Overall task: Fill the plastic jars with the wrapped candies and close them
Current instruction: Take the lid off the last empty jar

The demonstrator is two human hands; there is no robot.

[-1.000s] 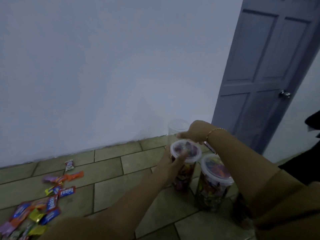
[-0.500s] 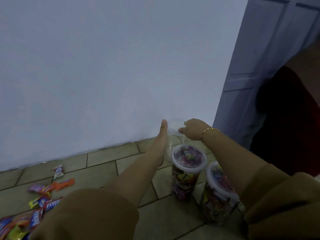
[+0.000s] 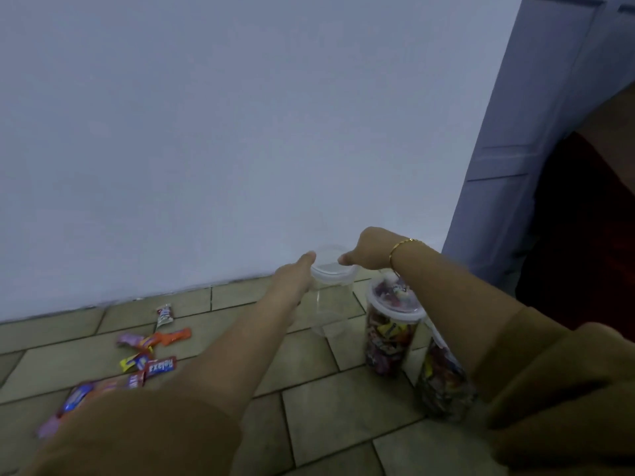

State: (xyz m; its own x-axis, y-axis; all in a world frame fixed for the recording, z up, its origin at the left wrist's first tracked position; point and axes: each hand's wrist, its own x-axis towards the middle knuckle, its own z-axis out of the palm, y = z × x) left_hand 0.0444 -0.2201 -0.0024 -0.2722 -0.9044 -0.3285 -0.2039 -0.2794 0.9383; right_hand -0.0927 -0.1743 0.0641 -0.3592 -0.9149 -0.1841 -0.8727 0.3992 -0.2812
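Both arms reach out to an empty clear jar (image 3: 332,300) by the wall: the left hand (image 3: 293,274) lies with straight fingers against its lidded rim, and the right hand (image 3: 366,250) curls over the far side of the lid (image 3: 331,269), its fingertips hidden, so I cannot tell how firmly it grips. Just under the right wrist stand two filled, closed jars (image 3: 390,334), the nearer one half covered by the sleeve, while loose wrapped candies (image 3: 151,352) lie on the floor (image 3: 343,400) well off beyond the left forearm, some cut off behind it.
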